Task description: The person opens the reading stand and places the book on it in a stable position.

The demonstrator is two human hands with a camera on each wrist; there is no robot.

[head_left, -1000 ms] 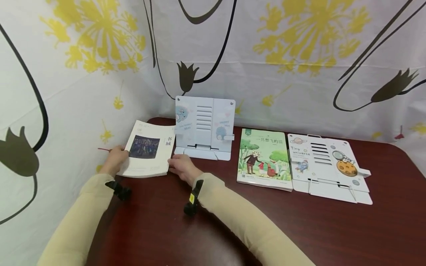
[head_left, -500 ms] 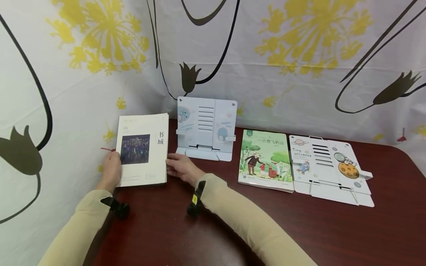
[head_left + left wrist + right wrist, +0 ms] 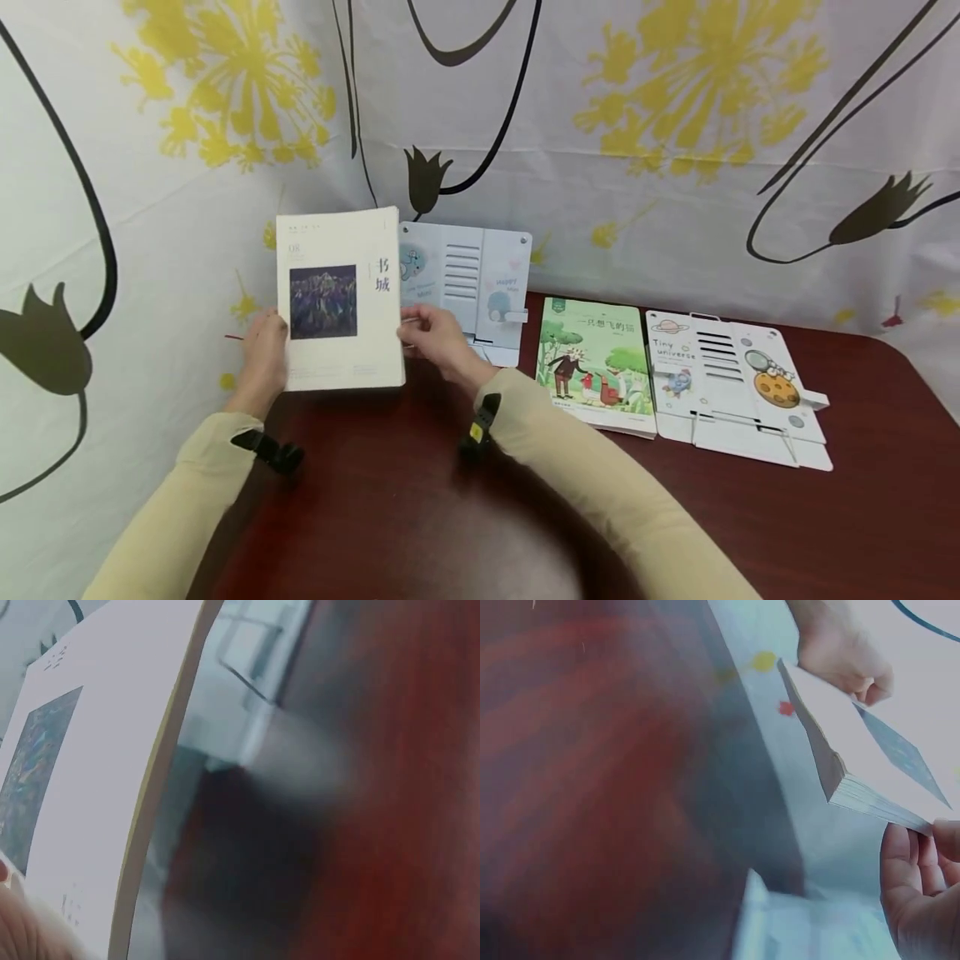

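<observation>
Dark desk (image 3: 375, 517) below, left hand (image 3: 262, 354) and right hand (image 3: 442, 340) grip a book (image 3: 341, 300) by its long sides, a stand (image 3: 480, 271) beyond the right.

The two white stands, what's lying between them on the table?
A green book, between the upright stand and the planet stand; the head view shows it.

Between your left hand (image 3: 264, 357) and right hand (image 3: 441, 337): first book (image 3: 341, 300); behind its right edge: first stand (image 3: 465, 283); rightward on table (image 3: 420, 508): second book (image 3: 596, 362), then second stand (image 3: 731, 387)
</observation>
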